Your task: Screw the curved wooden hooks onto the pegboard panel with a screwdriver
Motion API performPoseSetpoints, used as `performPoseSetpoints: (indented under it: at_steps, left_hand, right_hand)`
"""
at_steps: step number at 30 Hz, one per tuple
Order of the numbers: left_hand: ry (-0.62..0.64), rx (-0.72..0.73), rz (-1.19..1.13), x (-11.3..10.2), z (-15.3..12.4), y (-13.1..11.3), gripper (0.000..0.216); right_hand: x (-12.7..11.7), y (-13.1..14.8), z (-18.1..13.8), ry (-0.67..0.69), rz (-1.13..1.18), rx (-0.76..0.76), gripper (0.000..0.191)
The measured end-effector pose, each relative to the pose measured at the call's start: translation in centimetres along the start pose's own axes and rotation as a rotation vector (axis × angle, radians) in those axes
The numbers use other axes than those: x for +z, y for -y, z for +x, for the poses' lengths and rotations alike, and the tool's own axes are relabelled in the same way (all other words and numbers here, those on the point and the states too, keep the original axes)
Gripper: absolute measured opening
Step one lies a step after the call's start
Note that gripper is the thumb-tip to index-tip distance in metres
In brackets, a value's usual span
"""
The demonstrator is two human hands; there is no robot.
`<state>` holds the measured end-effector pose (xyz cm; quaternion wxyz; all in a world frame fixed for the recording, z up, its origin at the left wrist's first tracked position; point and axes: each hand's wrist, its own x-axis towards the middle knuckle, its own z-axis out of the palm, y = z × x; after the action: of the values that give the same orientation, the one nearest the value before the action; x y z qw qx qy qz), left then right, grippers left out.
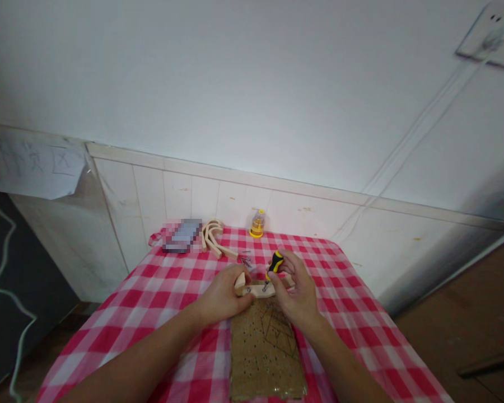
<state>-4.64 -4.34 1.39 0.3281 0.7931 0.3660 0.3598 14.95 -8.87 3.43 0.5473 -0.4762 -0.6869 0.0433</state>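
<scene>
My left hand (227,291) is closed around the left end of a pale wooden piece (257,291) with angled edges. Two dark screw heads or holes show on its front face. In my right hand (298,288) is a small yellow and black screwdriver (275,262), tilted, its tip down at the right-hand screw spot on the wood. The wooden piece is at the far end of a brown cardboard sheet (264,352) marked with dots and drawn lines. Several loose screws (246,261) lie on the cloth just beyond my hands.
Curved wooden pieces (213,238) lie at the back left beside a blurred-out flat device (182,235). A yellow-based clear container (257,224) stands near the wall. A red and white checked cloth (151,313) covers the table, which meets the white wall (252,112).
</scene>
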Motion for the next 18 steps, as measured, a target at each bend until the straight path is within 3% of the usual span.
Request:
performPoseSetpoints:
  at_steps: [18]
  left_hand:
    - [-0.011,-0.006,-0.01,0.08,-0.04,-0.02,0.018]
  right_hand:
    - [-0.12,0.81,0.32,-0.029,-0.042,-0.067,0.044]
